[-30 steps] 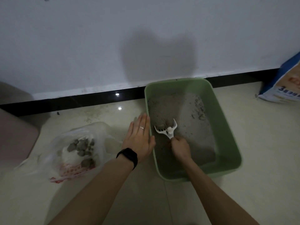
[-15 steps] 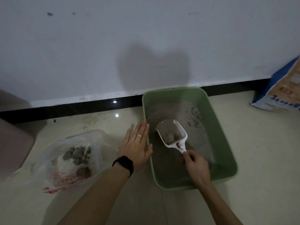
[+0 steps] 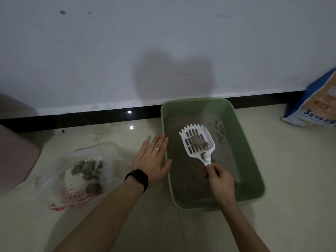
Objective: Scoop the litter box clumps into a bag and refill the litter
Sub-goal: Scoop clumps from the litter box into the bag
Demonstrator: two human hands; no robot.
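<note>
A green litter box (image 3: 251, 160) holding grey litter stands on the floor against the wall. My right hand (image 3: 221, 180) grips the handle of a white slotted scoop (image 3: 198, 142), held above the litter with a grey clump (image 3: 197, 140) in it. My left hand (image 3: 154, 160) lies flat, fingers spread, against the box's left rim; it wears a ring and a black wristband. To the left on the floor lies an open clear plastic bag (image 3: 80, 171) with several grey clumps inside.
A blue and white litter sack (image 3: 316, 108) leans against the wall at the right. A pinkish object (image 3: 16, 157) sits at the left edge. A black baseboard (image 3: 91, 117) runs along the white wall. Tiled floor surrounds the box.
The scoop has risen out of the litter. Loose litter has sifted through its slots, leaving a clump in it. My left hand has stayed on the box's rim.
</note>
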